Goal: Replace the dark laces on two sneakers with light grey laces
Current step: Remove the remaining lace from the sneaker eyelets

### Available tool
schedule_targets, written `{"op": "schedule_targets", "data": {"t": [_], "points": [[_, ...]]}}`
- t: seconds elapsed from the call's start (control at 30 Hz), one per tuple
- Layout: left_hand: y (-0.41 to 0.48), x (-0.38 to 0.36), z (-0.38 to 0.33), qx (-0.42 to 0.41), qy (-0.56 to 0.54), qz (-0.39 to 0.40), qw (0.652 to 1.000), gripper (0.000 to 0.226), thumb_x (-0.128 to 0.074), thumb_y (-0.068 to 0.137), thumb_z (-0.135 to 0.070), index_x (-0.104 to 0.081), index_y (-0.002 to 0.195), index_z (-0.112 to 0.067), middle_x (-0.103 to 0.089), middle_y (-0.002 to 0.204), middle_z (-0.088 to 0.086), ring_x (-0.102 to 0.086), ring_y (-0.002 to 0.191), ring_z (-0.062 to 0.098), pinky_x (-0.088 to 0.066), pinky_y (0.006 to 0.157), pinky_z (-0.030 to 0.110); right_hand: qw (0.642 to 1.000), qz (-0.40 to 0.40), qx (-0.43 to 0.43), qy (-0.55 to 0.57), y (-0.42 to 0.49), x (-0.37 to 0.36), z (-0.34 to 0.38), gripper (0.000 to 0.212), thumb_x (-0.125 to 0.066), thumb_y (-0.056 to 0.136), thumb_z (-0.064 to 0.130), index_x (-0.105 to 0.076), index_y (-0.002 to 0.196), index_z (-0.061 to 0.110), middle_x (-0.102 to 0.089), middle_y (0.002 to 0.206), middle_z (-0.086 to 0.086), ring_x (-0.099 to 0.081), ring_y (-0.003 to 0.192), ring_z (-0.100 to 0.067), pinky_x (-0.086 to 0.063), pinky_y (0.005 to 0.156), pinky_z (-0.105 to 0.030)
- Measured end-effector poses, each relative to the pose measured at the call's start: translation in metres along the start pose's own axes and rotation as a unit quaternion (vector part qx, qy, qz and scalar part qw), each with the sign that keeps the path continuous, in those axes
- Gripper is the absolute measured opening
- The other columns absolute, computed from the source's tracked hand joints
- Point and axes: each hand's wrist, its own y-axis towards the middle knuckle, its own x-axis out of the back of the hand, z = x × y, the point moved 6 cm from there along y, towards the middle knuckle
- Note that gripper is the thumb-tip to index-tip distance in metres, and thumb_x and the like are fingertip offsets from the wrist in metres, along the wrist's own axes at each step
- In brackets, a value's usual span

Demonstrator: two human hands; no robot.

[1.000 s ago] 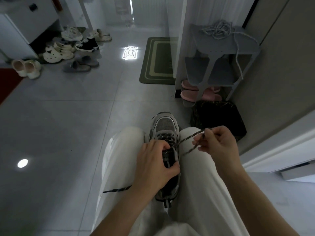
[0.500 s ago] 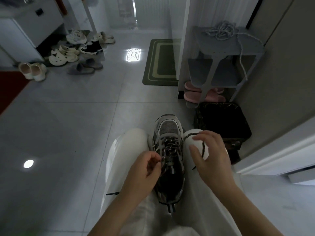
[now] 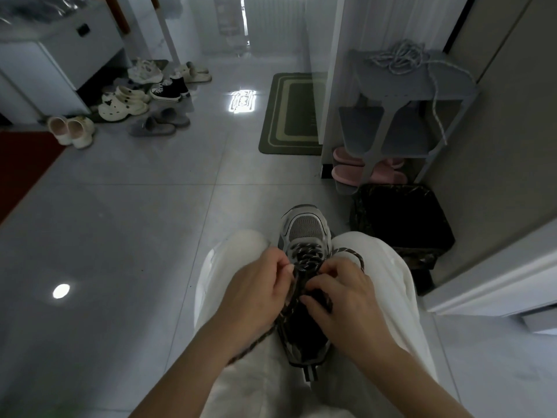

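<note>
A grey sneaker (image 3: 305, 233) lies toe-forward between my knees on white trousers. Its dark speckled lace (image 3: 307, 259) still crosses the lower eyelets; one loose end loops over my right knee, the other trails down across my left thigh. My left hand (image 3: 259, 291) pinches the lace at the shoe's left side. My right hand (image 3: 343, 297) has its fingers curled into the lacing over the tongue and hides the upper eyelets. Light grey laces (image 3: 398, 58) lie coiled on top of a grey shoe rack (image 3: 452, 89), one strand hanging down.
A dark bin (image 3: 401, 218) stands just right of my knee, pink slippers (image 3: 349, 173) under the rack. A green mat (image 3: 292, 116) lies ahead. Several shoes (image 3: 129, 101) are scattered at the far left near a white cabinet (image 3: 60, 55).
My right hand came down from the pulled-out lace end onto the tongue. My left hand shifted from gripping the shoe's middle to pinching the lace at its left side.
</note>
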Motion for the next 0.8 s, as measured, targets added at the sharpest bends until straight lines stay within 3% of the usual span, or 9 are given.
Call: {"op": "schedule_targets", "data": {"t": [0.17,0.27,0.37,0.43,0.57,0.73,0.8], "points": [[0.016,-0.009,0.011,0.068,-0.101,0.061,0.991,0.015,-0.049,0.095,-0.021,-0.045,0.081,-0.026,-0.047,0.063,-0.008,-0.04,0.053,0.006,-0.038,0.059,0.028,0.999,0.0,-0.033,0.032,0.007,-0.003,0.0,0.022,-0.053,0.081,0.034,-0.07,0.085,0.02,-0.054,0.093,0.004,-0.055,0.087,-0.018,-0.047,0.072,-0.034],[0.014,-0.007,0.013,0.077,-0.161,0.034,0.983,0.015,-0.057,0.091,-0.021,-0.051,0.079,-0.027,-0.051,0.064,-0.008,-0.044,0.054,0.001,-0.039,0.06,0.021,0.997,-0.013,-0.046,0.064,0.009,-0.002,-0.003,0.022,-0.054,0.08,0.032,-0.07,0.083,0.018,-0.054,0.091,0.003,-0.055,0.085,-0.018,-0.049,0.072,-0.035],[0.002,-0.008,0.02,0.116,-0.23,0.037,0.966,0.015,-0.07,0.081,-0.022,-0.056,0.086,-0.024,-0.059,0.079,-0.006,-0.052,0.064,-0.004,-0.043,0.064,0.012,1.0,-0.002,-0.026,-0.009,0.006,-0.003,0.001,0.024,-0.057,0.075,0.041,-0.07,0.078,0.021,-0.055,0.096,0.001,-0.054,0.092,-0.021,-0.04,0.076,-0.029],[-0.008,-0.016,0.028,0.125,-0.202,0.063,0.969,0.021,-0.074,0.078,-0.023,-0.058,0.09,-0.025,-0.062,0.085,-0.007,-0.055,0.069,-0.005,-0.044,0.068,0.014,0.998,0.016,-0.026,-0.054,0.003,-0.007,0.005,0.026,-0.055,0.072,0.045,-0.069,0.078,0.024,-0.056,0.11,-0.001,-0.052,0.104,-0.026,-0.041,0.081,-0.033],[-0.015,-0.015,0.029,0.08,-0.148,-0.014,0.986,0.014,-0.062,0.087,-0.02,-0.055,0.081,-0.03,-0.061,0.077,-0.008,-0.056,0.07,0.0,-0.043,0.065,0.016,0.996,0.028,-0.059,-0.054,-0.001,-0.015,0.011,0.023,-0.052,0.07,0.043,-0.067,0.074,0.027,-0.052,0.13,-0.003,-0.04,0.12,-0.027,-0.039,0.091,-0.038],[-0.013,-0.001,0.025,0.081,-0.204,-0.102,0.97,0.012,-0.05,0.094,-0.018,-0.053,0.084,-0.024,-0.07,0.078,-0.011,-0.066,0.075,0.005,-0.053,0.071,0.028,0.995,0.027,-0.082,-0.04,0.001,-0.017,0.01,0.015,-0.055,0.065,0.039,-0.061,0.066,0.026,-0.052,0.131,-0.002,-0.038,0.122,-0.025,-0.03,0.098,-0.034],[-0.01,0.002,0.02,0.067,-0.192,-0.112,0.973,0.014,-0.048,0.095,-0.02,-0.051,0.083,-0.023,-0.066,0.073,-0.011,-0.063,0.068,0.006,-0.051,0.068,0.027,0.995,0.037,-0.066,-0.071,0.003,-0.018,0.013,0.013,-0.061,0.062,0.038,-0.061,0.065,0.025,-0.053,0.13,-0.003,-0.039,0.121,-0.026,-0.027,0.099,-0.035]]}}
